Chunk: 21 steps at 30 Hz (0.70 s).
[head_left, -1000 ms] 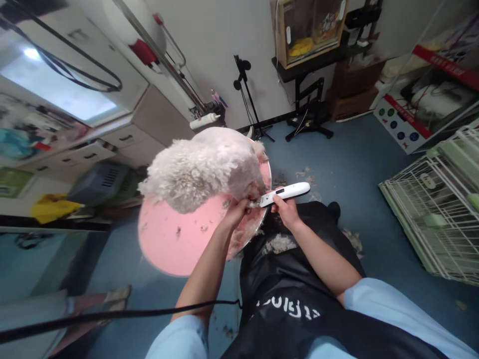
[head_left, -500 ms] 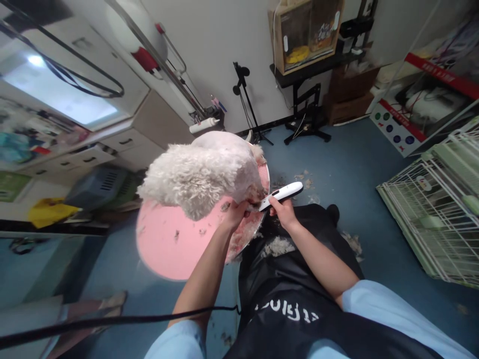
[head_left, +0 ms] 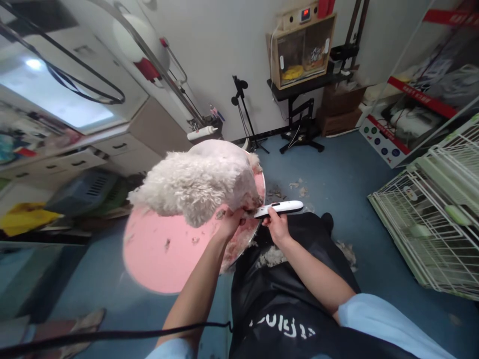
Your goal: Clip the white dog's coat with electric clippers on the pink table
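Note:
A curly white dog is on a round pink grooming table, its hind part clipped short and its front part still woolly. My left hand is closed on the dog's leg at the table's right edge; the fingers are partly hidden. In my right hand is a white and black hair clipper, lying nearly level, with its head against the fur beside my left hand. Tufts of cut hair lie on the table.
Cut fur lies on my black apron. A wire cage stands at right. Behind are a black stand and a wooden box with glass doors. A black cord crosses low in front; another person's foot shows at lower left.
The clipper has turned from slanting upward to nearly level, its head still at the leg. The camera view has shifted slightly. My left hand keeps its hold.

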Each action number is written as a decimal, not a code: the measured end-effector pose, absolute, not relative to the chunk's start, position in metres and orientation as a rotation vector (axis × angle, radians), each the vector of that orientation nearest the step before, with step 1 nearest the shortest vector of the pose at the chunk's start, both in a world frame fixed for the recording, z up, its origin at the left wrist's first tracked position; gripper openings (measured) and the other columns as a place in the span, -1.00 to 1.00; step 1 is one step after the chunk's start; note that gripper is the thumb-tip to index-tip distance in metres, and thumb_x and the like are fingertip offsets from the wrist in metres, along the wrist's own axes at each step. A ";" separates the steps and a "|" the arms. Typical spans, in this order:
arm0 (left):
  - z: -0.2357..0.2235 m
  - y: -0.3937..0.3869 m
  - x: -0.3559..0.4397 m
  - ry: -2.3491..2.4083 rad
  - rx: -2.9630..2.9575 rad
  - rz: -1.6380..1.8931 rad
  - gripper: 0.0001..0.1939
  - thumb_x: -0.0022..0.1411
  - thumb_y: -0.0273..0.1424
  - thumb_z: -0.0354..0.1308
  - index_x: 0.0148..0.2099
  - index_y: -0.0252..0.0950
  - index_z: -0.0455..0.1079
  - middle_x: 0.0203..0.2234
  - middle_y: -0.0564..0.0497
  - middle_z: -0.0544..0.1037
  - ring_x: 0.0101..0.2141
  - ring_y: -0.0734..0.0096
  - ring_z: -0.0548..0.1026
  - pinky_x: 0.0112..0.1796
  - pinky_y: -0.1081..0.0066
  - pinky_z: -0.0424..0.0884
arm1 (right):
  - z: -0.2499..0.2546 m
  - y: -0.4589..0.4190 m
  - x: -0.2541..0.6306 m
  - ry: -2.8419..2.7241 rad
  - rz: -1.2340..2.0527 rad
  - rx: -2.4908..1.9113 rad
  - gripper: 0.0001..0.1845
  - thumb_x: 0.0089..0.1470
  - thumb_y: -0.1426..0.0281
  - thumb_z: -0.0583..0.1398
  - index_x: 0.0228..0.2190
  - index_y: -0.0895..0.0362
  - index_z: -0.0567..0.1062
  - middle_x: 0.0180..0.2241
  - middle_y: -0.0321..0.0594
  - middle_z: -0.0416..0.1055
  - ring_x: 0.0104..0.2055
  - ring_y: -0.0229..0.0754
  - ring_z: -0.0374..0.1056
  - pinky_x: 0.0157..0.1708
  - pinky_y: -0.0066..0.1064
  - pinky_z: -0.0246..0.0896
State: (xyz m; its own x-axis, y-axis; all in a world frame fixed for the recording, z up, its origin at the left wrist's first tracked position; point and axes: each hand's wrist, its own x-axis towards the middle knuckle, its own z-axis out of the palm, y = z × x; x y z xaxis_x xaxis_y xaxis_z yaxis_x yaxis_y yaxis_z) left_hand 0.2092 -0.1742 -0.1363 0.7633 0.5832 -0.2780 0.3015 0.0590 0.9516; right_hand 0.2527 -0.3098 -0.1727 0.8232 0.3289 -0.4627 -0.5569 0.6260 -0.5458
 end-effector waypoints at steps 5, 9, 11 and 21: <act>-0.133 -0.178 0.209 0.732 1.516 0.248 -0.90 -0.11 -0.41 0.12 -0.45 -0.29 0.38 -0.71 0.15 0.29 -0.67 0.56 0.19 -0.64 0.49 0.09 | -0.170 -0.309 0.245 0.299 0.555 -0.620 -0.47 -0.32 0.24 0.47 -0.29 0.07 0.41 -0.39 -0.37 0.56 -0.58 -0.36 0.36 -0.53 -0.45 0.39; -0.132 -0.180 0.208 0.732 1.528 0.244 -0.94 -0.09 -0.40 0.11 -0.47 -0.28 0.33 -0.71 0.16 0.27 -0.67 0.56 0.19 -0.63 0.49 0.08 | -0.169 -0.306 0.241 0.380 0.548 -0.581 -0.48 -0.30 0.20 0.46 -0.31 0.09 0.40 -0.51 -0.40 0.50 -0.55 -0.34 0.36 -0.49 -0.45 0.41; -0.133 -0.181 0.208 0.733 1.541 0.250 -0.92 -0.09 -0.39 0.11 -0.46 -0.28 0.34 -0.70 0.15 0.28 -0.66 0.56 0.19 -0.63 0.49 0.07 | -0.170 -0.306 0.246 0.389 0.507 -0.650 -0.48 -0.31 0.22 0.44 -0.30 0.09 0.40 -0.47 -0.39 0.53 -0.62 -0.39 0.28 -0.60 -0.51 0.31; -0.138 -0.178 0.209 0.750 1.557 0.242 -0.89 -0.11 -0.35 0.12 -0.50 -0.29 0.32 -0.71 0.18 0.22 -0.69 0.62 0.09 -0.65 0.52 -0.02 | -0.176 -0.321 0.281 0.117 0.588 -0.864 -0.60 -0.34 0.32 0.34 -0.36 0.07 0.36 -0.47 -0.33 0.53 -0.66 -0.35 0.21 -0.72 -0.51 0.11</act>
State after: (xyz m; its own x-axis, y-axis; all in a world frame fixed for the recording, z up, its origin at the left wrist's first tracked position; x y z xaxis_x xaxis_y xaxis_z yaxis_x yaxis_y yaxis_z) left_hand 0.2089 -0.1784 -0.1379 0.7606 0.5866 -0.2783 0.3134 0.0436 0.9486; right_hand 0.2812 -0.3213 -0.1764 0.8365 0.4393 -0.3276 -0.5311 0.5028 -0.6820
